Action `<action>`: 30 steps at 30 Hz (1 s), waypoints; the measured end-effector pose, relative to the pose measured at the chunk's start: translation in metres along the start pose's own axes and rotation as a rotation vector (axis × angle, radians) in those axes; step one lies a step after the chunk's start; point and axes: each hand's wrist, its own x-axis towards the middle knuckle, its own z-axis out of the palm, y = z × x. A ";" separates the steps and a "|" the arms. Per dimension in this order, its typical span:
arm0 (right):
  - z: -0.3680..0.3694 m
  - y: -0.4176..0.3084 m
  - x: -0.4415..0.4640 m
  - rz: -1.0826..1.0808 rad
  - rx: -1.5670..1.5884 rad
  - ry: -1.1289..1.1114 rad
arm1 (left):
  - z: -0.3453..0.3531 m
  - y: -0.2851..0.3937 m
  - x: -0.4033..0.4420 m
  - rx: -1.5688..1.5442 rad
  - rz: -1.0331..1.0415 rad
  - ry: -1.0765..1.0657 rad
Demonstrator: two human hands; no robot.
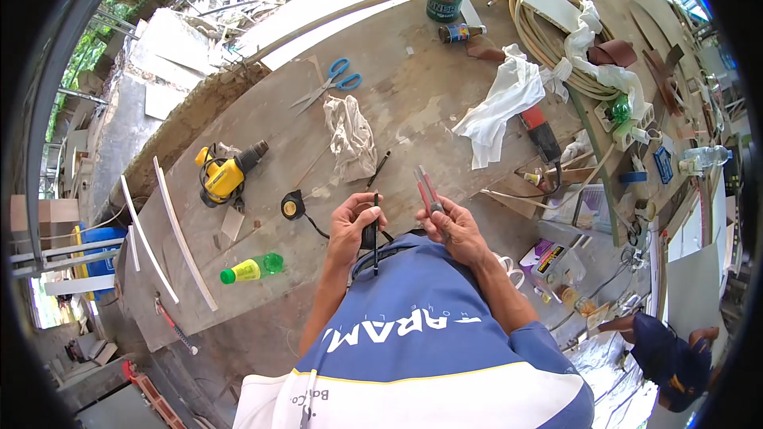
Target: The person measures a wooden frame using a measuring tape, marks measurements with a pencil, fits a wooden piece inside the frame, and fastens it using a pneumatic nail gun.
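Just in front of my chest, my left hand [355, 225] is closed around a slim black pen-like stick [376, 248], held upright between thumb and fingers. My right hand [455, 228] grips a red and grey two-pronged tool [426, 188], its prongs pointing away from me; its exact kind is unclear. The two hands are apart. Beyond my left hand, a thin dark stick [379, 169] lies beside a crumpled beige rag [350, 143]. A black and yellow tape measure [292, 206] rests on the worktable [302, 155], left of that hand.
Blue-handled scissors [327, 85], a yellow heat gun [226, 180] and a green bottle [253, 268] lie to the left. At the back stands a green can [444, 0]. A red and black power tool [541, 133] and coiled hose [526, 28] are right; another person [671, 357] is lower right.
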 end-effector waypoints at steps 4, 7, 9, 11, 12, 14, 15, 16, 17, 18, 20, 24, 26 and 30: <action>0.011 0.002 -0.004 0.007 -0.101 0.150 | 0.001 0.003 -0.001 0.039 0.006 -0.054; 0.029 -0.002 -0.008 -0.054 -0.253 0.185 | 0.002 0.003 -0.002 0.042 0.021 -0.083; 0.038 -0.006 -0.009 -0.119 -0.337 0.217 | 0.003 0.004 -0.002 0.055 0.023 -0.082; 0.043 -0.009 -0.009 -0.139 -0.489 0.306 | 0.004 0.003 -0.003 0.059 0.029 -0.086; 0.043 -0.009 -0.009 -0.136 -0.495 0.301 | 0.003 0.003 -0.003 0.053 0.033 -0.082; 0.042 -0.011 -0.007 -0.188 -0.621 0.260 | 0.002 0.003 -0.003 0.080 0.019 -0.084; 0.038 -0.010 -0.006 -0.184 -0.628 0.250 | 0.002 0.004 -0.003 0.074 0.026 -0.075; 0.030 -0.006 -0.004 -0.207 -0.641 0.228 | 0.003 0.005 -0.003 0.073 0.019 -0.072; 0.024 -0.002 -0.003 -0.230 -0.652 0.206 | 0.003 0.005 -0.004 0.074 0.011 -0.070; 0.021 0.002 -0.002 -0.226 -0.656 0.198 | 0.003 0.005 -0.003 0.070 0.015 -0.062; 0.016 0.009 -0.002 -0.298 -0.533 0.256 | 0.004 0.006 -0.002 0.066 0.020 -0.080; 0.012 0.012 -0.002 -0.423 -0.573 0.321 | 0.004 0.003 0.000 0.056 -0.004 -0.086; 0.021 0.003 -0.002 -0.399 -0.577 0.421 | 0.004 0.002 0.000 0.061 -0.011 -0.089; 0.035 -0.014 -0.004 -0.368 -0.532 0.448 | 0.005 -0.003 0.006 0.103 -0.018 -0.090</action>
